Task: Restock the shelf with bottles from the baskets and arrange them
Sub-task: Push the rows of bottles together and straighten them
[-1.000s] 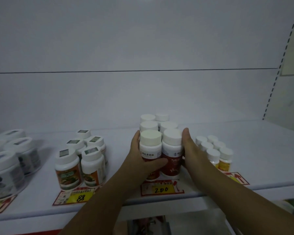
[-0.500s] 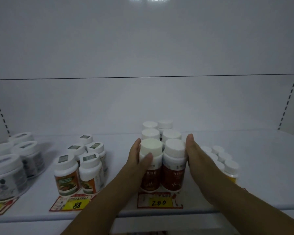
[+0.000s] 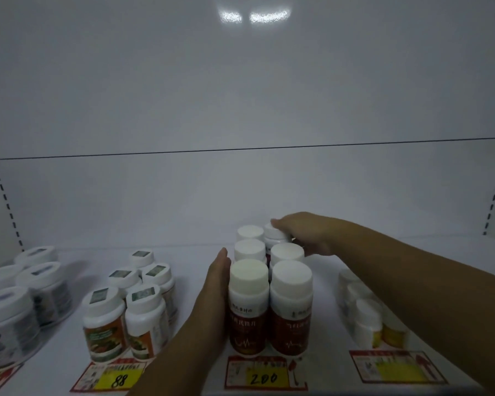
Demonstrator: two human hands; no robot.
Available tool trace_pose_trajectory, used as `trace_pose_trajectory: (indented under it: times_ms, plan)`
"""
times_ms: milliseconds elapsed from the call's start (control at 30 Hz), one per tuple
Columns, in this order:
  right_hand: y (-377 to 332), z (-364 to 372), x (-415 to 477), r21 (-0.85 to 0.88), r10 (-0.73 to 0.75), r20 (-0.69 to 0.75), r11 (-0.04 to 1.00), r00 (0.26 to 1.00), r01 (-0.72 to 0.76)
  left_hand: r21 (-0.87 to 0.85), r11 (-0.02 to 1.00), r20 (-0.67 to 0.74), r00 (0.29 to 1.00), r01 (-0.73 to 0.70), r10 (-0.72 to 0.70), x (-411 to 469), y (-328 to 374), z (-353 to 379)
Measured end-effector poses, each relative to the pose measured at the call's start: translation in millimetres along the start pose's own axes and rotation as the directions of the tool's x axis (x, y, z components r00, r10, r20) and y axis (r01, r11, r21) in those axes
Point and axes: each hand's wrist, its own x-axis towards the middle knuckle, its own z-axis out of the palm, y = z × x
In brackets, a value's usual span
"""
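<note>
Head camera is looking down on the left hand, which is lying flat with straight, closed-together fingers. It is pressing against the left side of the front left bottle and is gripping nothing. The right hand is reaching further back, and its fingers are curling over the white cap of the rear right bottle, holding it from above. Both bottles are part of a group of six white plastic bottles with dark red labels and round white caps. They are standing upright in two close columns of three on the flat white shelf. Just in front of them a red and yellow price tag reading 200 is lying at the shelf edge. To the left, white bottles with orange labels are standing behind a similar tag reading 88, and further left big white jars with dark labels are standing. To the right, partly behind the right forearm, small white bottles with yellow labels are standing, blurred.
</note>
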Motion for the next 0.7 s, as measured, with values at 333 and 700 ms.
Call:
trace_pose_trajectory:
  times_ms: [333,700]
  plan:
    - [10.6,-10.4,-19.5,-0.070,-0.098,0.110,0.992,0.989,0.106,0.099,0.993,0.039,0.997,-0.071,0.067,1.8,-4.7,-3.5]
    - [-35.0,0.1,13.5,-0.341,-0.187,0.230,0.904,0.955,0.259,0.032,0.998,-0.019,0.999,-0.046,0.047,3.7,-11.6,-9.9]
